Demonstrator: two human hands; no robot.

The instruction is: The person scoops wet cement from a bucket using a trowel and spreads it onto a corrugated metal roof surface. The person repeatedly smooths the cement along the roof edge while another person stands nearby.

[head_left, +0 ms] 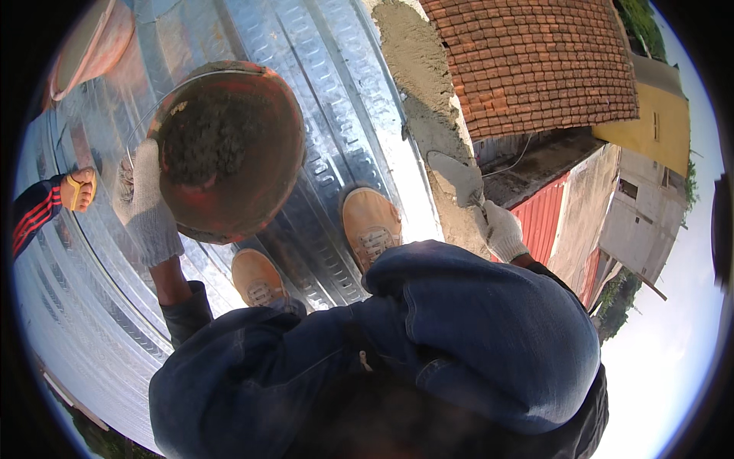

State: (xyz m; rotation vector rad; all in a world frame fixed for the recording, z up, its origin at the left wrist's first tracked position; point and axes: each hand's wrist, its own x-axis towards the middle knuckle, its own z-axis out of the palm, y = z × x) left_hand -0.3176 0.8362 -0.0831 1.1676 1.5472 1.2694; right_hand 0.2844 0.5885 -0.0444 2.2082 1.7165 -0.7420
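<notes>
A round orange-red bucket [248,200], smeared with grey, stands tilted toward me on the metal roofing at left. Wet mortar [205,141] lies inside it. My left hand [149,200], in a pale knit glove, is closed on the bucket's near left rim, close to the wire handle [131,138]. At right, my gloved right hand [505,232] is wrapped around the handle of a trowel [456,176]. The trowel's grey-coated blade rests flat against the mortar-covered top of a wall [419,63]. Part of the trowel's handle is hidden by my fingers.
Ribbed metal sheets [329,84] lie under my shoes [372,222]. Another reddish tub [107,50] stands at far left. Another person's striped leg and foot with a yellow strap [79,190] show at left. Beyond the wall are a tiled roof [535,65] and lower buildings [577,222].
</notes>
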